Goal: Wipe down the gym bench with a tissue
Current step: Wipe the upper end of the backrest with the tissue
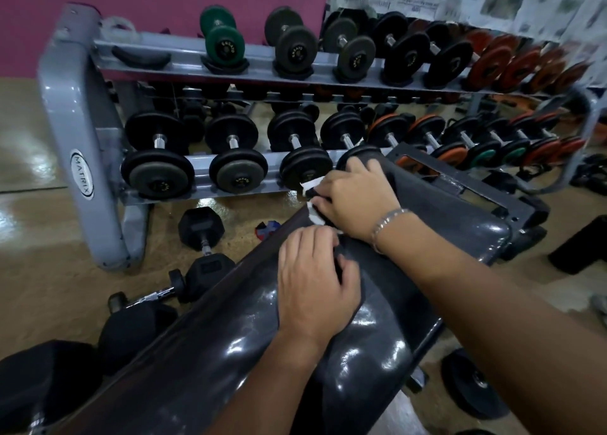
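A glossy black padded gym bench point(230, 346) runs diagonally from the lower left to the upper right. My right hand point(353, 198) presses a white tissue point(312, 201) onto the far pad near its left edge; only scraps of the tissue show past the fingers. Just nearer, my left hand point(315, 283) rests palm-down on the bench at the gap between the two pads, fingers curled over the pad edge. A silver bracelet point(387, 222) sits on my right wrist.
A grey two-tier dumbbell rack point(82, 145) full of dumbbells stands right behind the bench. Black hex dumbbells point(202, 234) lie on the tan floor to the left of the bench. A weight plate point(473, 385) lies on the floor at the lower right.
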`<act>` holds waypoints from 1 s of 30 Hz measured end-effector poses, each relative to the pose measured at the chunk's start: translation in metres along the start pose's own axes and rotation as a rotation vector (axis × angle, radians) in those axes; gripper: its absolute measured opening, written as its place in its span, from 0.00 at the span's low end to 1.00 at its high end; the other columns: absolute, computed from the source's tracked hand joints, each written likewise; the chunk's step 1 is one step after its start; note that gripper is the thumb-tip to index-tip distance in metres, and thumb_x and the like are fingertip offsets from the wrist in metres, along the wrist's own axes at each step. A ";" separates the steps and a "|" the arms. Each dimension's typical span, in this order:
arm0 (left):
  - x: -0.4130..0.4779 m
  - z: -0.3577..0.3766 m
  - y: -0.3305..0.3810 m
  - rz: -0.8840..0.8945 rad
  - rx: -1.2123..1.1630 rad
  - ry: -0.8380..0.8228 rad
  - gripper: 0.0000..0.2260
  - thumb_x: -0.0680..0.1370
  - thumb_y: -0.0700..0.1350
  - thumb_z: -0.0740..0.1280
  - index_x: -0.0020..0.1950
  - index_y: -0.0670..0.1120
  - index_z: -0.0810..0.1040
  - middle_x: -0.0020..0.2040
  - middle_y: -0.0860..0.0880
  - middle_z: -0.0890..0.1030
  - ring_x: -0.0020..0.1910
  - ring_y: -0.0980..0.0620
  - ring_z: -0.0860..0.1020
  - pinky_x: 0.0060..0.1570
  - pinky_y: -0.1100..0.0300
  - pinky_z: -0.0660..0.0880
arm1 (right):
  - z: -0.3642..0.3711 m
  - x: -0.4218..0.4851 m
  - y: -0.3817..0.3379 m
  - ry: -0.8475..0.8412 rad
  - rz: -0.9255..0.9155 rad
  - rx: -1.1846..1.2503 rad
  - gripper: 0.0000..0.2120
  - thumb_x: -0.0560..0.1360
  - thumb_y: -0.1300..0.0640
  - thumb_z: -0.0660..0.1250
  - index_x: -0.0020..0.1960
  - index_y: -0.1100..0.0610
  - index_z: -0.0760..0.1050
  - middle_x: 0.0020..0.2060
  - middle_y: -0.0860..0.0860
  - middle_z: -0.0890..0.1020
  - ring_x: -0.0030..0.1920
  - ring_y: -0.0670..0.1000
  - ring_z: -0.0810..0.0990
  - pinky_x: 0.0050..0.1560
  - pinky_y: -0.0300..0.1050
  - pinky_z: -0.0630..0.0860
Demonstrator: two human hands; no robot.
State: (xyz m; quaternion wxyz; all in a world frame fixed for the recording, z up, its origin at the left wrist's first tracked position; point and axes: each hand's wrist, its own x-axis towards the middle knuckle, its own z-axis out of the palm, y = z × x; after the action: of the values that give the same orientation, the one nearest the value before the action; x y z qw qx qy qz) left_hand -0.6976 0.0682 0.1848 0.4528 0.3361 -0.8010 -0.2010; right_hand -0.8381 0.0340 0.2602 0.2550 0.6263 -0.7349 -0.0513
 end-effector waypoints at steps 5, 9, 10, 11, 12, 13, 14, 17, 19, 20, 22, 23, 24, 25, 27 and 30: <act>0.000 0.000 0.001 0.033 -0.019 0.038 0.07 0.71 0.40 0.66 0.46 0.48 0.71 0.44 0.52 0.73 0.47 0.50 0.71 0.52 0.55 0.69 | -0.009 -0.074 0.018 0.120 0.045 0.030 0.18 0.80 0.42 0.53 0.58 0.45 0.79 0.55 0.41 0.81 0.48 0.55 0.72 0.46 0.51 0.62; 0.002 0.003 0.000 0.066 -0.012 -0.026 0.13 0.74 0.43 0.63 0.58 0.46 0.77 0.57 0.51 0.78 0.60 0.49 0.75 0.63 0.52 0.70 | -0.015 -0.134 0.030 0.198 0.121 0.032 0.16 0.81 0.43 0.57 0.61 0.45 0.79 0.57 0.39 0.80 0.45 0.53 0.72 0.44 0.51 0.66; 0.002 0.003 -0.001 0.068 -0.003 -0.053 0.16 0.75 0.45 0.62 0.62 0.46 0.78 0.60 0.51 0.78 0.63 0.50 0.74 0.66 0.52 0.70 | -0.016 -0.147 0.035 0.222 0.151 0.031 0.16 0.81 0.43 0.59 0.62 0.46 0.79 0.57 0.39 0.80 0.44 0.53 0.72 0.43 0.51 0.66; 0.004 0.003 0.001 0.070 0.007 -0.078 0.18 0.76 0.46 0.61 0.64 0.46 0.78 0.63 0.51 0.78 0.65 0.50 0.74 0.68 0.52 0.69 | -0.018 -0.159 0.043 0.238 0.185 0.026 0.16 0.80 0.43 0.60 0.62 0.46 0.79 0.58 0.40 0.80 0.44 0.53 0.72 0.43 0.52 0.67; 0.003 0.003 -0.001 0.063 0.016 -0.096 0.19 0.76 0.47 0.61 0.65 0.47 0.79 0.64 0.51 0.79 0.66 0.51 0.74 0.69 0.52 0.69 | -0.017 -0.166 0.049 0.246 0.215 0.023 0.16 0.80 0.44 0.61 0.63 0.46 0.79 0.58 0.40 0.81 0.44 0.53 0.72 0.43 0.52 0.67; 0.004 0.003 0.000 0.059 0.020 -0.107 0.19 0.76 0.48 0.61 0.65 0.47 0.80 0.64 0.51 0.79 0.66 0.51 0.74 0.69 0.52 0.69 | -0.018 -0.173 0.056 0.248 0.252 0.011 0.15 0.80 0.44 0.61 0.62 0.46 0.80 0.58 0.40 0.81 0.44 0.54 0.72 0.43 0.52 0.67; 0.004 0.003 -0.001 0.055 0.027 -0.114 0.19 0.76 0.48 0.61 0.64 0.47 0.81 0.64 0.51 0.80 0.66 0.51 0.75 0.69 0.53 0.70 | -0.019 -0.177 0.062 0.248 0.287 -0.005 0.16 0.80 0.44 0.61 0.62 0.46 0.80 0.58 0.41 0.81 0.43 0.54 0.72 0.43 0.52 0.67; 0.010 0.000 0.003 0.054 0.088 -0.126 0.17 0.75 0.49 0.62 0.60 0.47 0.83 0.59 0.51 0.83 0.62 0.51 0.78 0.64 0.53 0.72 | -0.016 -0.179 0.078 0.260 0.397 -0.064 0.15 0.81 0.45 0.61 0.61 0.48 0.81 0.55 0.43 0.83 0.44 0.56 0.74 0.42 0.52 0.67; 0.019 -0.003 0.011 0.040 0.147 -0.141 0.12 0.74 0.49 0.63 0.53 0.48 0.83 0.52 0.52 0.83 0.54 0.50 0.79 0.58 0.53 0.74 | -0.015 -0.167 0.088 0.264 0.507 -0.071 0.13 0.81 0.46 0.62 0.58 0.49 0.82 0.52 0.45 0.83 0.45 0.57 0.75 0.44 0.52 0.67; 0.026 -0.003 0.016 0.037 0.165 -0.140 0.10 0.75 0.49 0.64 0.49 0.48 0.82 0.48 0.53 0.82 0.51 0.49 0.78 0.55 0.54 0.73 | -0.016 -0.156 0.089 0.241 0.572 -0.058 0.12 0.81 0.46 0.62 0.55 0.49 0.83 0.50 0.46 0.83 0.46 0.58 0.75 0.45 0.52 0.67; 0.040 0.003 0.022 0.054 0.151 -0.134 0.08 0.76 0.49 0.64 0.49 0.49 0.80 0.48 0.53 0.80 0.52 0.49 0.75 0.56 0.54 0.72 | -0.017 -0.137 0.086 0.187 0.640 -0.011 0.13 0.80 0.45 0.61 0.52 0.49 0.82 0.48 0.46 0.83 0.47 0.58 0.74 0.47 0.52 0.66; 0.044 0.008 0.023 0.065 0.122 -0.135 0.09 0.77 0.49 0.64 0.53 0.48 0.80 0.52 0.53 0.80 0.55 0.50 0.75 0.59 0.54 0.72 | -0.016 -0.134 0.083 0.187 0.621 0.010 0.13 0.81 0.45 0.61 0.53 0.49 0.82 0.48 0.46 0.83 0.48 0.58 0.74 0.47 0.52 0.67; 0.047 0.013 0.023 0.064 0.087 -0.137 0.12 0.78 0.49 0.63 0.58 0.48 0.80 0.56 0.52 0.80 0.59 0.50 0.74 0.61 0.54 0.72 | -0.015 -0.135 0.079 0.203 0.573 0.020 0.13 0.81 0.46 0.61 0.54 0.48 0.82 0.49 0.46 0.83 0.49 0.58 0.74 0.47 0.53 0.67; 0.048 0.018 0.021 0.054 0.059 -0.138 0.15 0.78 0.49 0.62 0.62 0.47 0.79 0.60 0.52 0.79 0.62 0.51 0.73 0.64 0.54 0.72 | -0.015 -0.142 0.076 0.226 0.517 0.021 0.13 0.81 0.46 0.61 0.56 0.48 0.82 0.50 0.45 0.83 0.49 0.57 0.75 0.47 0.52 0.67; 0.045 0.024 0.017 0.049 0.048 -0.135 0.17 0.79 0.49 0.61 0.65 0.46 0.78 0.62 0.51 0.79 0.63 0.51 0.73 0.66 0.53 0.71 | -0.015 -0.162 0.080 0.276 0.438 0.006 0.13 0.80 0.45 0.62 0.58 0.47 0.82 0.52 0.43 0.83 0.48 0.56 0.75 0.45 0.51 0.67; 0.041 0.029 0.013 0.073 0.063 -0.117 0.17 0.79 0.48 0.61 0.65 0.45 0.78 0.61 0.49 0.79 0.63 0.50 0.74 0.66 0.52 0.71 | -0.016 -0.152 0.102 0.200 0.547 0.030 0.13 0.81 0.45 0.62 0.57 0.47 0.82 0.51 0.45 0.83 0.48 0.57 0.75 0.46 0.51 0.67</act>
State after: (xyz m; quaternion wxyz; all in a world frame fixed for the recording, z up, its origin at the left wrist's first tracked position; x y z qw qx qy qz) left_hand -0.7416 0.0478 0.2025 0.4012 0.3085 -0.8438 -0.1784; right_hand -0.9094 0.2029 0.2668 0.3213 0.4107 -0.8483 0.0923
